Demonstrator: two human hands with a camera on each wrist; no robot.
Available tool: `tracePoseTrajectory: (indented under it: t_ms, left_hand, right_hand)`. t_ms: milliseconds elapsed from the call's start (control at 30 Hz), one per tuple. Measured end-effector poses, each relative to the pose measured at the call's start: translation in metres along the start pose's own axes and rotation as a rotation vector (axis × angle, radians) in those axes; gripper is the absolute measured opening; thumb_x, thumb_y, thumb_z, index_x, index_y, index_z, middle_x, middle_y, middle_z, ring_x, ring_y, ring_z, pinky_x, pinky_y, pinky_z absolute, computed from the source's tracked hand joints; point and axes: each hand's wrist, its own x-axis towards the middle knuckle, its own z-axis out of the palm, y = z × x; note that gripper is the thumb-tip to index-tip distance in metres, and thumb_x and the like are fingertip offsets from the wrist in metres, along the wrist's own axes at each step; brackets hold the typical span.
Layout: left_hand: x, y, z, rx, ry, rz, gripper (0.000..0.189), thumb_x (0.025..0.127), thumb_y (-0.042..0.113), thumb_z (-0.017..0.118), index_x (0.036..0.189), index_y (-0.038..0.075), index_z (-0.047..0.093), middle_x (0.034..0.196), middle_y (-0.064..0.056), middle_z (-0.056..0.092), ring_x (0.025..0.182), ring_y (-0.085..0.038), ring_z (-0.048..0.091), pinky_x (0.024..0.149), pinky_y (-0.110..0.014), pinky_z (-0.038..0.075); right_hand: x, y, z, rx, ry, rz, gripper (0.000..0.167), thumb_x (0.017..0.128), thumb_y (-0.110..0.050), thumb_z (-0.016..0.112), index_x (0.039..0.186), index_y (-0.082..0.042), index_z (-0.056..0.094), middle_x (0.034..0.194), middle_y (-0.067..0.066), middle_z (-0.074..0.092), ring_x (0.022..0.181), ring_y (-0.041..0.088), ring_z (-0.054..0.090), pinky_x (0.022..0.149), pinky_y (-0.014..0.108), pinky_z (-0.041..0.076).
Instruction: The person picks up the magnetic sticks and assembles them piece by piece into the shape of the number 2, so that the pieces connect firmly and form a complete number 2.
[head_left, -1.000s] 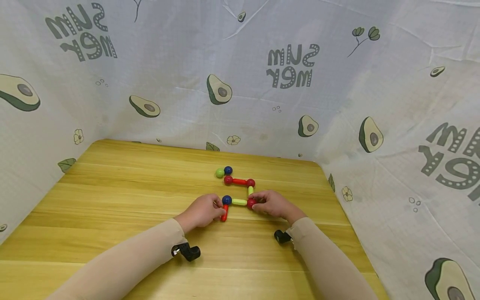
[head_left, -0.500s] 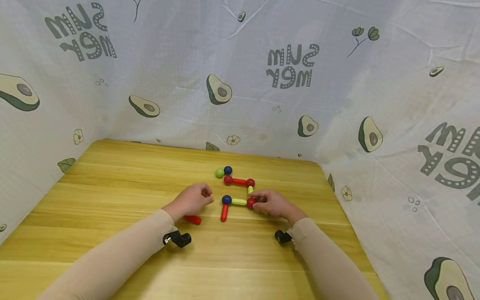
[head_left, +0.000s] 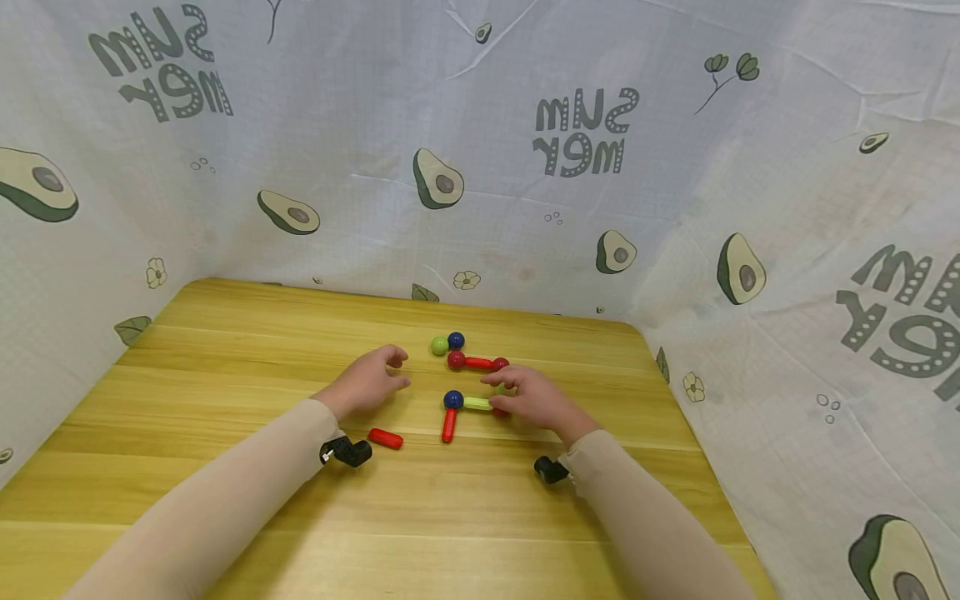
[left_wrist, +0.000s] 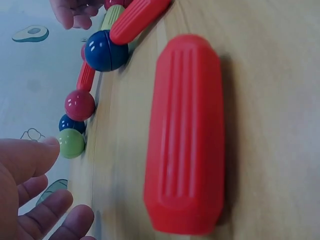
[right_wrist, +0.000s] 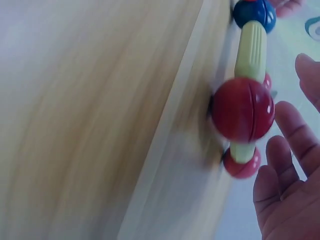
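A chain of magnetic rods and balls lies on the table. A red rod (head_left: 448,426) joins a blue ball (head_left: 453,400), then a yellow-green rod (head_left: 477,403) runs to a red ball (right_wrist: 243,109). Another red rod (head_left: 478,363) links two red balls at the back. My right hand (head_left: 536,400) hovers over the chain's right corner, fingers spread and holding nothing, covering part of it in the head view. To the left, my left hand (head_left: 369,381) is empty with fingers apart. A loose red rod (left_wrist: 185,135) lies below it.
A green ball (head_left: 439,345) and a blue ball (head_left: 457,340) sit together behind the chain. The wooden table (head_left: 225,375) meets a printed cloth (head_left: 360,125) at its back and sides. Black wrist mounts hang under both sleeves.
My left hand has left the chain's near red rod and moved left and away from me, uncovering the loose red rod. My right hand has released the corner red ball and lifted slightly.
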Motion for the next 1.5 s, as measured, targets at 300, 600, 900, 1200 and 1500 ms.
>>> tracePoseTrajectory:
  t_ms: [300, 600, 900, 1200, 1500]
  left_hand:
    - [0.011, -0.003, 0.000, 0.022, -0.002, 0.001, 0.052, 0.105, 0.026, 0.067, 0.150, 0.006, 0.050, 0.151, -0.018, 0.056, 0.139, -0.038, 0.054, 0.117, -0.054, 0.043]
    - [0.015, -0.004, 0.003, 0.015, 0.010, -0.004, 0.053, 0.105, 0.026, 0.067, 0.150, 0.006, 0.050, 0.149, -0.018, 0.056, 0.138, -0.038, 0.055, 0.117, -0.054, 0.043]
    - [0.020, -0.005, 0.005, -0.006, 0.016, -0.007, 0.053, 0.104, 0.025, 0.068, 0.150, 0.007, 0.049, 0.150, -0.017, 0.056, 0.139, -0.037, 0.055, 0.118, -0.054, 0.043]
    - [0.029, 0.000, 0.007, -0.013, 0.021, 0.011, 0.054, 0.105, 0.022, 0.067, 0.153, 0.006, 0.046, 0.155, -0.016, 0.052, 0.139, -0.036, 0.057, 0.114, -0.052, 0.047]
    - [0.047, 0.009, 0.014, 0.066, 0.039, 0.047, 0.057, 0.105, 0.023, 0.067, 0.157, 0.012, 0.046, 0.160, -0.016, 0.049, 0.146, -0.037, 0.050, 0.121, -0.054, 0.040]
  right_hand:
    - [0.015, -0.016, 0.013, -0.003, -0.083, -0.126, 0.042, 0.099, -0.017, 0.075, 0.141, -0.015, 0.068, 0.145, 0.004, 0.066, 0.137, 0.030, 0.059, 0.115, 0.052, 0.047]
    - [0.028, -0.025, 0.025, -0.031, -0.166, -0.104, 0.044, 0.097, -0.017, 0.077, 0.141, -0.019, 0.068, 0.150, 0.004, 0.062, 0.141, 0.029, 0.056, 0.119, 0.050, 0.043]
    - [0.032, -0.019, 0.029, -0.035, -0.185, -0.114, 0.038, 0.098, -0.012, 0.075, 0.135, -0.019, 0.072, 0.142, 0.004, 0.068, 0.134, 0.025, 0.062, 0.118, 0.049, 0.045]
    - [0.029, -0.013, 0.023, -0.055, -0.173, -0.070, 0.035, 0.098, -0.013, 0.075, 0.132, -0.022, 0.074, 0.137, 0.001, 0.071, 0.125, 0.022, 0.065, 0.115, 0.048, 0.048]
    - [0.028, -0.011, 0.022, -0.048, -0.174, -0.061, 0.034, 0.099, -0.016, 0.074, 0.132, -0.024, 0.074, 0.138, -0.001, 0.071, 0.123, 0.020, 0.066, 0.114, 0.048, 0.048]
